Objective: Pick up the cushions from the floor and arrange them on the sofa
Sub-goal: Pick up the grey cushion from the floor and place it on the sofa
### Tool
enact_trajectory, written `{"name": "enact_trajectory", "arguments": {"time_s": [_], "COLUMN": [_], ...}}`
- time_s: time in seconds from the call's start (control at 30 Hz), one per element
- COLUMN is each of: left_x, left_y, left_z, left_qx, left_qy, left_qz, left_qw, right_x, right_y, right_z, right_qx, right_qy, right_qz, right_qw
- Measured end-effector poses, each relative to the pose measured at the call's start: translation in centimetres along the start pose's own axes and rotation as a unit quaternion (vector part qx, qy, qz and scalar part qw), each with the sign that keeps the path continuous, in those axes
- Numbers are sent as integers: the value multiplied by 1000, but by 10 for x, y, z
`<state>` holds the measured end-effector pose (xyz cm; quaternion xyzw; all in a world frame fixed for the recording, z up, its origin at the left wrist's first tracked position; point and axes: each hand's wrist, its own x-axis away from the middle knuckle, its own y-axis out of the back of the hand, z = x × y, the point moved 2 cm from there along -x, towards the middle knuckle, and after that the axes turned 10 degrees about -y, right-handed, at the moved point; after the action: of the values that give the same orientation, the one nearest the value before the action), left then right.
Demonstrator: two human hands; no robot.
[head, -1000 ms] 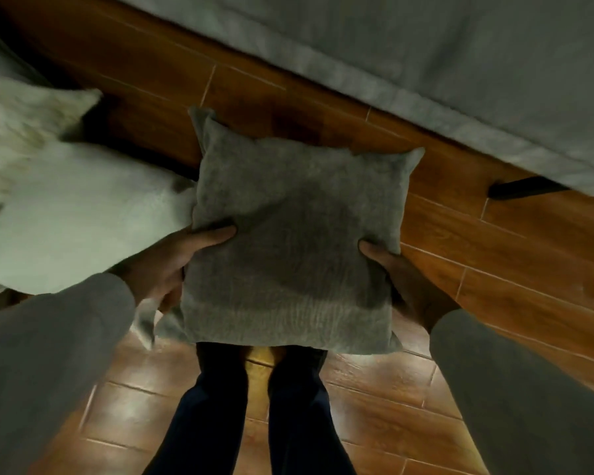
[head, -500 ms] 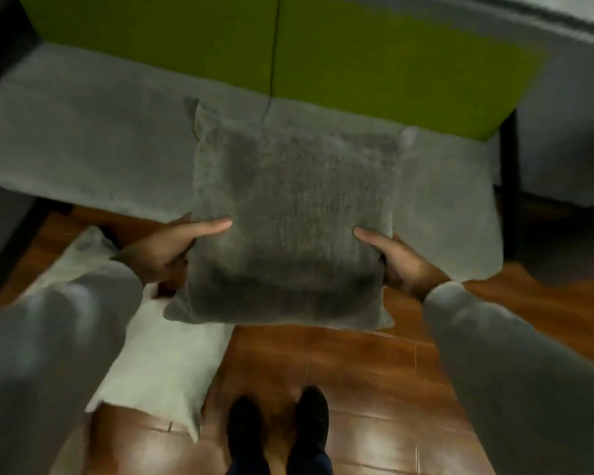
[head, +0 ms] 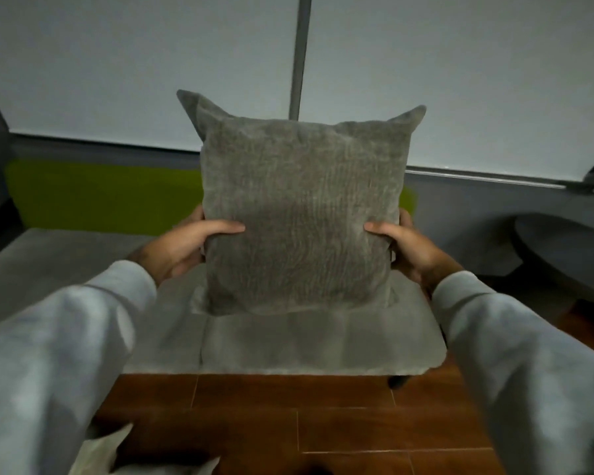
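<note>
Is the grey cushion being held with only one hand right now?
No, the left hand and the right hand each grip one side of the grey cushion.

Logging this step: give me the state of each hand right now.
Left hand: holding the grey square ribbed-fabric cushion by its left edge.
Right hand: holding the same cushion by its right edge.

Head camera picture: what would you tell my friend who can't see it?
A grey cushion is held upright by its sides, the left hand and the right hand gripping it, over a grey sofa with a green backrest. A white cushion lies on the wooden floor, bottom left.
</note>
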<state>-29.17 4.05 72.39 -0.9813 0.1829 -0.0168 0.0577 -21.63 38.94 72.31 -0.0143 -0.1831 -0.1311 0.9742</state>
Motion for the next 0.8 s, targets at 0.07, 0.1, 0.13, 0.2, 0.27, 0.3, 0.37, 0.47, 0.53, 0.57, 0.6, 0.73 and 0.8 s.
{"name": "enact_trajectory", "arguments": {"time_s": [0.07,0.1,0.13,0.2,0.27,0.3,0.37,0.47,0.53,0.57,0.6,0.73,0.8], "left_x": [-30,-45,-62,-101,-143,-165,-208,-268,-306,-327,-342,-400,-423], "left_y": [-16,-24,-33,-56,-81,-95,-122,-159,-181,-192,-199,-226,-239], "left_z": [-3,-1,2,12,26,34,52,73,81,85,88,103,114], "left_qx": [-3,-2,-2,-7,-16,-19,-26,-27,-35,-30,-22,15,11], "left_qy": [-10,-15,-20,-19,-2,8,27,63,86,88,90,100,108], "left_qz": [-8,-16,-22,-17,6,16,21,2,-13,-17,-26,-55,-35], "left_qw": [1000,1000,1000,1000,1000,1000,999,998,996,996,995,993,994], "right_x": [-21,-31,-43,-73,-108,-128,-166,-220,-257,-275,-288,-346,-373], "right_y": [20,30,41,68,97,113,143,187,216,229,239,272,284], "right_z": [12,15,16,17,15,16,17,22,26,30,32,32,23], "right_qx": [-2,-1,-1,1,8,10,16,24,25,25,33,55,64], "right_qy": [11,11,8,0,-6,-10,-15,-27,-35,-45,-50,-65,-77], "right_qz": [-10,-12,-12,-14,-16,-16,-18,-19,-14,-10,-9,-15,-23], "right_qw": [1000,1000,1000,1000,1000,1000,1000,999,999,999,998,996,995]}}
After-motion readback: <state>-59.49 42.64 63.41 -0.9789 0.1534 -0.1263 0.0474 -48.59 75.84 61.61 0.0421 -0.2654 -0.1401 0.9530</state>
